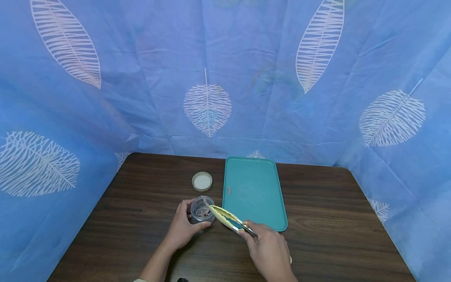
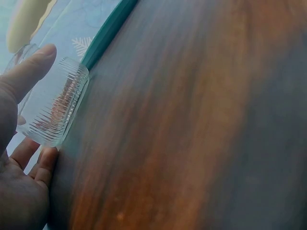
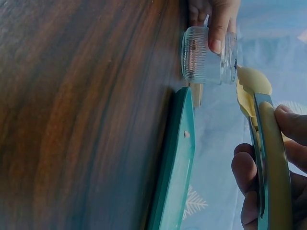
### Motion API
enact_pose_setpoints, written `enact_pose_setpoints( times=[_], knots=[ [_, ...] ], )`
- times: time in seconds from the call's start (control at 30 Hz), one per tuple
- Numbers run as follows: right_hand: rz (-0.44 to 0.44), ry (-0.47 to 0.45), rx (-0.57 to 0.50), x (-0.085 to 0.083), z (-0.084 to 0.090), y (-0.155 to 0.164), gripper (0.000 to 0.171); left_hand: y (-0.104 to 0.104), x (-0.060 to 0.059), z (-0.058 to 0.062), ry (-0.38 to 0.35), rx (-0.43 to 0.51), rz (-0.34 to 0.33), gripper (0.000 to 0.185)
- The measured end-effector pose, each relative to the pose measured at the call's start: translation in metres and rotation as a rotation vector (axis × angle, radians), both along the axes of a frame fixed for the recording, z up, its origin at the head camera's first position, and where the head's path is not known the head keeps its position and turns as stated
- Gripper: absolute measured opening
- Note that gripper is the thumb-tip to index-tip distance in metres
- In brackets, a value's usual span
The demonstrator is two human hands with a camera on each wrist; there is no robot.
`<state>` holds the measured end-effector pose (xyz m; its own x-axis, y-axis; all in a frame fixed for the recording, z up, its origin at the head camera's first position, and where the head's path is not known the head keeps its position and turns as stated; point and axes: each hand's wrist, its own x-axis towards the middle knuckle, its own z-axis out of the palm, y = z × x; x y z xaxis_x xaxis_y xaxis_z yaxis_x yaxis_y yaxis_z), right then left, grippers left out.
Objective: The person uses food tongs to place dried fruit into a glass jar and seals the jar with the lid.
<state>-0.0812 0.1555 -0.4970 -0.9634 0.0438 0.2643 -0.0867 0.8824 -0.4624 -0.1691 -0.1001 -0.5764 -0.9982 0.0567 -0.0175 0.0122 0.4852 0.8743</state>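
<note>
Tongs meet jar beside a teal tray [image 1: 253, 192].
Left hand [image 1: 183, 227] grips the glass jar [image 1: 202, 209]; right hand [image 1: 269, 250] clasps yellow tongs [image 1: 229, 219], tips at the jar's mouth.

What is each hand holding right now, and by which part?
The left hand grips the small glass jar around its ribbed side wall. The right hand holds the yellow tongs by the handle end, tips at the jar's mouth.

No readable text, label, brand or number shows in any view.

Teal tray [image 1: 258, 184] — pale-yellow tongs [image 1: 225, 216] — dark-brown table [image 1: 334, 219].
</note>
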Motion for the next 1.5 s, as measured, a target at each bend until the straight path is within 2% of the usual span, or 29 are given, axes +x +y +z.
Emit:
enact_pose_setpoints(
  times=[0.53,0.87,1.03,1.33,1.5],
  knots=[
    [0.013,-0.016,0.052,0.001,0.004,-0.002,0.031,0.0,0.0,0.003,0.006,-0.007,0.009,0.088],
    [0.007,-0.059,0.033,-0.001,0.004,-0.003,0.037,0.001,0.0,0.002,0.008,0.001,0.009,0.089],
    [0.011,-0.051,0.019,-0.003,0.001,-0.002,0.039,0.001,0.001,0.003,-0.003,0.0,0.01,0.089],
    [0.005,0.017,0.006,-0.012,-0.005,0.003,0.044,0.001,0.0,0.001,0.01,-0.002,0.011,0.09],
    [-0.024,0.0,0.015,-0.021,-0.002,0.011,0.047,0.001,0.0,0.0,0.01,-0.002,0.012,0.09]
  ],
)
